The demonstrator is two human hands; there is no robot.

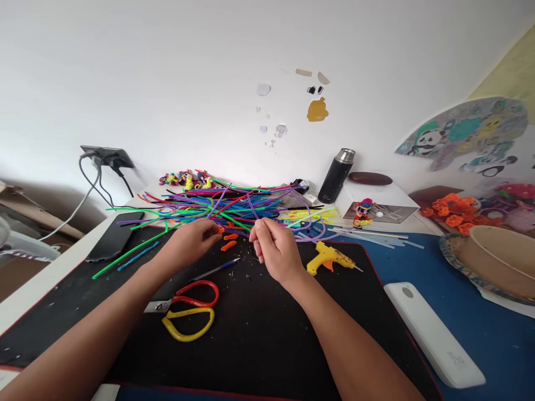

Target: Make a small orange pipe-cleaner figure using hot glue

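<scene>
- Bare forearms come in from the bottom edge and meet over a black mat (259,334) on the table.
- Scissors (188,309), one handle red and one yellow, lie shut on the mat just below the left wrist; a dark pen (215,270) lies just beyond them.
- Right of the mat, a white oblong case (432,334) rests on the blue surface.
- Left hand (188,242) has its fingers curled, tips pinched on a small orange piece (220,230) at the near edge of the pile.
- Two more orange bits (229,240) lie on the mat between the hands.
- Right hand (276,248) is closed, thumb and fingertips together on a thin purple strand (252,209) that rises from the pile.
- A yellow glue gun (330,257) lies just right of that hand.
- Beyond the hands, a heap of coloured pipe cleaners (225,206) sprawls across the table.
- A black phone (115,235) lies at the left edge, and a dark flask (336,175) stands near the wall.
</scene>
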